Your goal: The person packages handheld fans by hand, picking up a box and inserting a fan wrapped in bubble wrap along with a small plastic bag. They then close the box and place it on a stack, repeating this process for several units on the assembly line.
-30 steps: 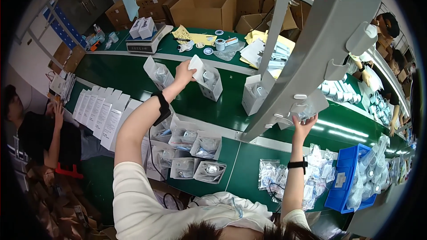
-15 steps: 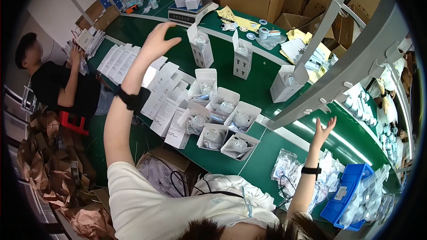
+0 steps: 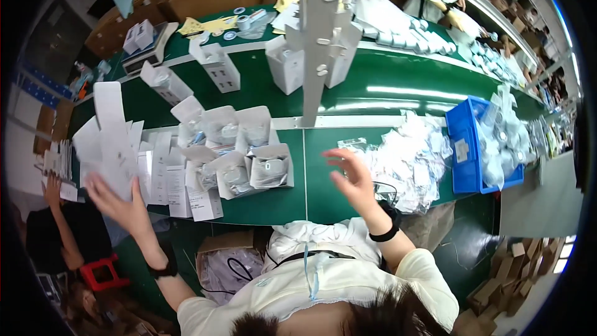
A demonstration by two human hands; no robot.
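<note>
My left hand [image 3: 118, 205] is spread at the left, its fingers up against a white carton [image 3: 114, 140] with a long raised flap; whether they touch it I cannot tell. Beside it stand more white cartons [image 3: 160, 168] in a row. My right hand [image 3: 353, 183] is held open over the bench with curved fingers apart and nothing in them. It is nearest to a heap of small clear plastic bags [image 3: 404, 165]. Between my hands stands a cluster of open white boxes [image 3: 272, 167], each with a bagged pale item inside.
Several open white cartons [image 3: 222, 70] stand across the green bench [image 3: 261, 208]. A grey post [image 3: 313, 43] rises mid-bench. At right is a blue bin [image 3: 461, 149] beside bagged round items [image 3: 500, 149]. A scale [image 3: 152, 50] stands far left. A co-worker's hand [image 3: 53, 191] holds papers.
My view has turned to the right. My left hand has come down from above the bench to the white cartons; my right hand has moved inward to the near side of the bag heap.
</note>
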